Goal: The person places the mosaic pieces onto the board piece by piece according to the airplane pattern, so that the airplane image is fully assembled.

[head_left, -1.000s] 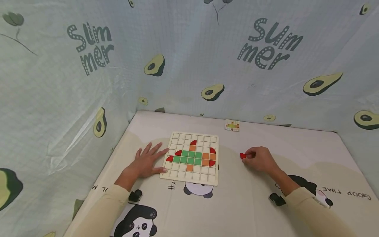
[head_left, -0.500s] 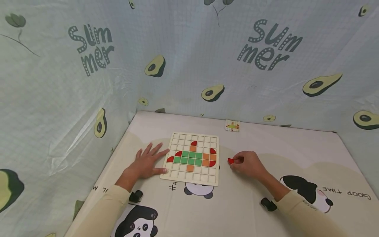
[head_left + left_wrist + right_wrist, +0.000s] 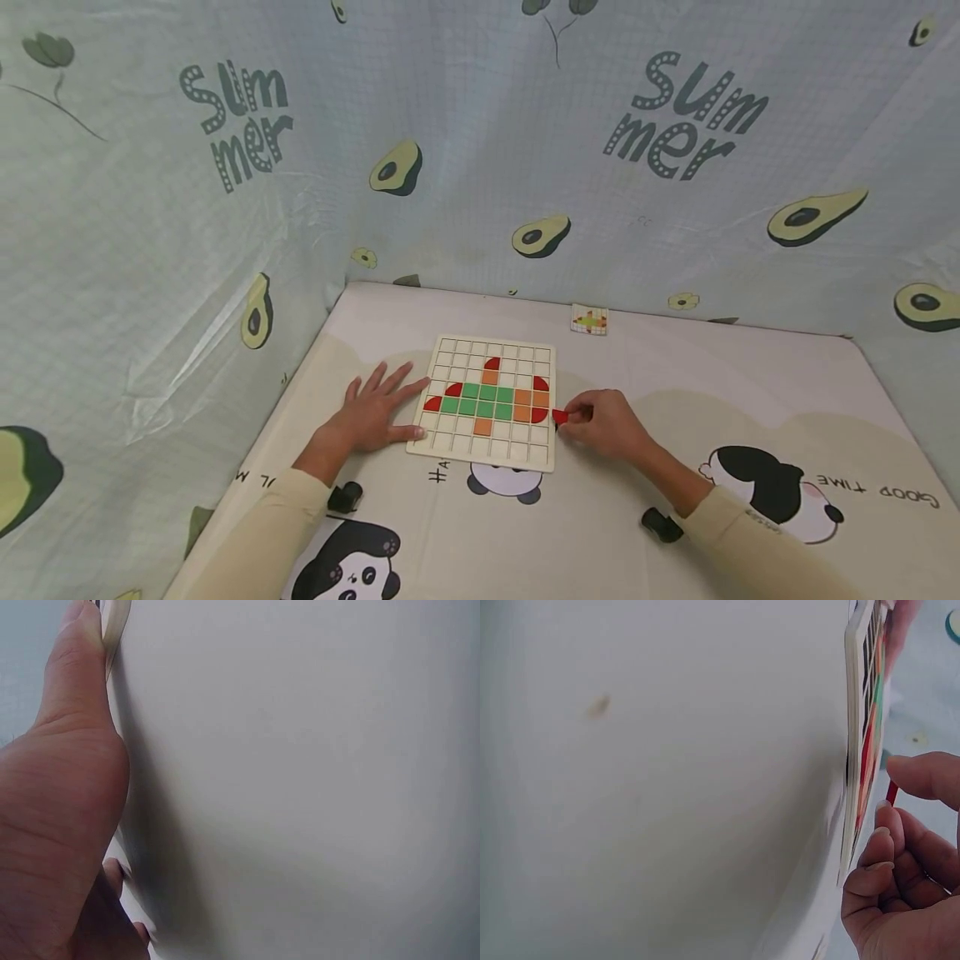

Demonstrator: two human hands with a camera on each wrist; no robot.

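Note:
A pale square grid board [image 3: 450, 442] lies on the table, with green and orange squares and red quarter-round tiles set in its cells. My right hand [image 3: 607, 423] pinches a red tile [image 3: 559, 417] between thumb and forefinger at the board's right edge. In the right wrist view that red tile [image 3: 892, 793] shows edge-on between the fingertips. My left hand [image 3: 371, 414] lies spread on the table at the board's left side, its thumb and forefinger touching the edge. The left wrist view shows its thumb [image 3: 75, 682] against the board's rim.
A small card [image 3: 589, 319] with a coloured grid picture lies at the back of the table, near the wall. The table cover [image 3: 600, 542] bears printed pandas and lettering. Fabric walls [image 3: 450, 100] with avocado prints stand behind and to the left.
My right hand has moved left with the red tile, from well right of the board to its right edge. My left hand has stayed in place.

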